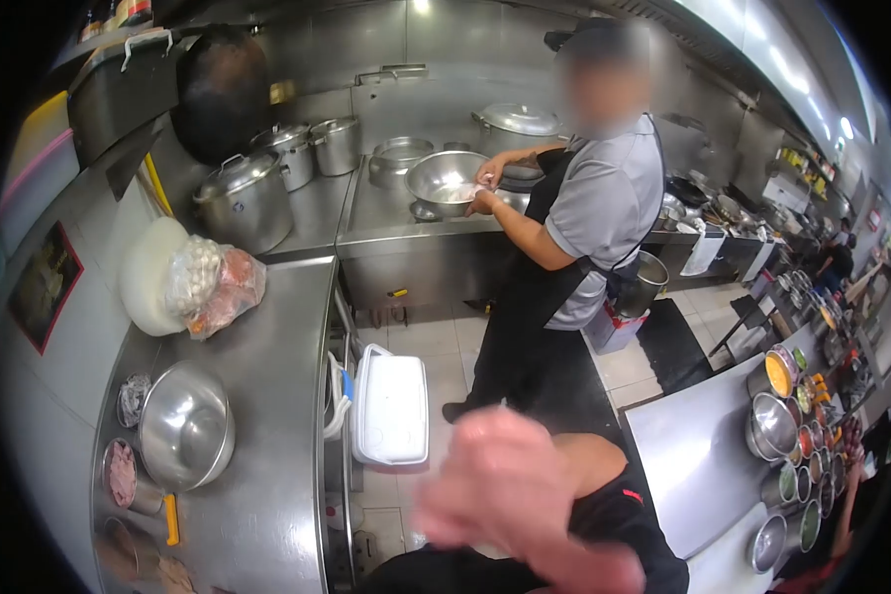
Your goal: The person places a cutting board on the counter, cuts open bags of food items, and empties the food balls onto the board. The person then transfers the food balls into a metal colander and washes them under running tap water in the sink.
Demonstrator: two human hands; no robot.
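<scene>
My right hand (pixel 500 480) is raised close to the camera at the lower middle, smeared by motion. Its fingers look bent, but whether they hold anything cannot be made out. Behind it a bare forearm (pixel 589 465) emerges from a black sleeve (pixel 634 525) with a small red tag. No separate left hand can be distinguished. In the image, a white lidded cooler box (pixel 390 406) with a blue-and-white handle appears just left of the hand, lower down on the floor. The hand visibly touches none of the surrounding things.
A co-worker (pixel 604 198) in grey shirt and black apron handles something pale over a steel bowl (pixel 428 180). The left steel counter (pixel 267 396) bears a large bowl (pixel 186 426), bagged food (pixel 213 282) and an orange-handled tool (pixel 172 520). Food containers (pixel 782 371) crowd the right counter (pixel 678 436).
</scene>
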